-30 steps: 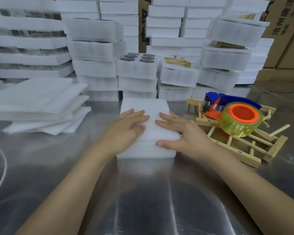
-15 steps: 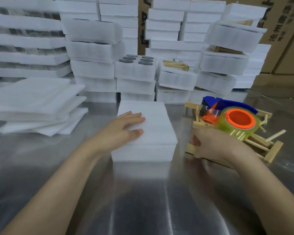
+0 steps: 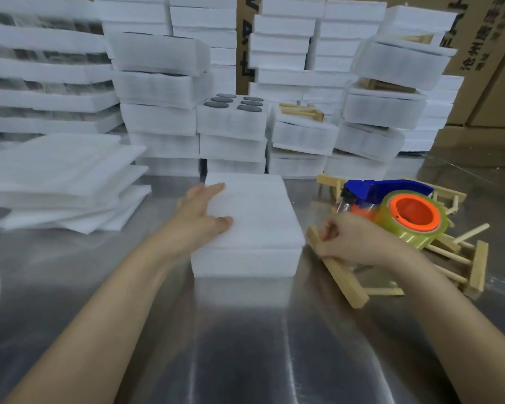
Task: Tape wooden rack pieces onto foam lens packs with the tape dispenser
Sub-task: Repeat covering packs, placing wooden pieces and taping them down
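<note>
Resting flat with the left hand (image 3: 201, 220), fingers straight, on the left edge of the foam lens pack (image 3: 254, 228) at table centre. Gripping with the right hand (image 3: 353, 240), fingers curled round it, a wooden rack piece (image 3: 344, 279) just right of the pack, possibly tilted, blur leaving that unsure. Behind the knuckles, lying on other rack pieces (image 3: 475, 266), the tape dispenser (image 3: 405, 211). Underneath, a metal table (image 3: 245, 345); beyond, stacked foam packs (image 3: 158, 88) and cardboard boxes (image 3: 493, 68).
</note>
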`<state>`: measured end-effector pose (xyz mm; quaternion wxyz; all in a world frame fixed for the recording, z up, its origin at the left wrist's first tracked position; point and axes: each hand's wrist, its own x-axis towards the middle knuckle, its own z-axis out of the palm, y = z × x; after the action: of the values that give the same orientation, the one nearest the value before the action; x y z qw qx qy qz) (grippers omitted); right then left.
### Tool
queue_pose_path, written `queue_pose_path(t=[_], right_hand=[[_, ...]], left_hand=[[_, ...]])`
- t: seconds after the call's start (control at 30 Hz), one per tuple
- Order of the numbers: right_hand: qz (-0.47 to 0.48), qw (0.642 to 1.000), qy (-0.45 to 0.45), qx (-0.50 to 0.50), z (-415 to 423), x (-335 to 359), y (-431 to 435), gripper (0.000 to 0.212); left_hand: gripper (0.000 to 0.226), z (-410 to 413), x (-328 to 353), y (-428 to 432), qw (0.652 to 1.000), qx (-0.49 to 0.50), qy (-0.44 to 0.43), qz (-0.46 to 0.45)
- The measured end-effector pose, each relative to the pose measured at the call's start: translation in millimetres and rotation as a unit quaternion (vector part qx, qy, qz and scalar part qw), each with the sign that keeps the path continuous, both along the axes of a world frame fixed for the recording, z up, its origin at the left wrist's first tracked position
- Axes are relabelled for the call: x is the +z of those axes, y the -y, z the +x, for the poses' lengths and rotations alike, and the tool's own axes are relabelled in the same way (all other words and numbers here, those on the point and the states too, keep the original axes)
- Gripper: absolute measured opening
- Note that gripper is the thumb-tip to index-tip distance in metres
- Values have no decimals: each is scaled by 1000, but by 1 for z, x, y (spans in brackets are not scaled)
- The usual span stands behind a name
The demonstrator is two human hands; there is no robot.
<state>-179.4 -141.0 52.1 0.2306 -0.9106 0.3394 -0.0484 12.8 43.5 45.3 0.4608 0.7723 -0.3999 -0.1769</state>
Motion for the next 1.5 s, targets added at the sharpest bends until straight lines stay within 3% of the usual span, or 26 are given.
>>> queue_pose_path(t=[0.07,0.13,0.2,0.23,0.33,0.4,0.7,0.77,0.9,1.1,1.5], right_hand=[[54,979,191,-43,1,2,3,16],[138,904,402,-43,3,7,0,19],[223,830,511,32,9,11,-10,14],[232,822,513,79,11,9,-16,19],[61,918,351,173,15,-1,-29,26],[-26,947,250,203,17,-7,-32,35],[-169,935,267,163,24,-3,-35,14],[-145,936,275,165,30,-3,-38,13],[-4,945,295,144,35,-5,-39,15],[14,947,279,158,31,-6,-38,26],[3,948,260,185,31,-4,-37,23]], left_hand=[[77,1,-1,-1,994,28,-101,-7],[73,2,-4,1,971,26,-229,-63],[52,2,-5,3,958,32,-271,-90],[43,1,-6,4,957,34,-272,-93],[35,1,-8,4,951,20,-290,-106],[36,0,-9,4,943,23,-309,-117],[46,-17,-13,10,943,-1,-302,-138],[45,-24,-14,14,945,-3,-295,-145],[33,-25,-15,15,938,32,-310,-153],[33,-26,-16,14,935,40,-316,-154],[27,-26,-17,15,941,49,-301,-144]])
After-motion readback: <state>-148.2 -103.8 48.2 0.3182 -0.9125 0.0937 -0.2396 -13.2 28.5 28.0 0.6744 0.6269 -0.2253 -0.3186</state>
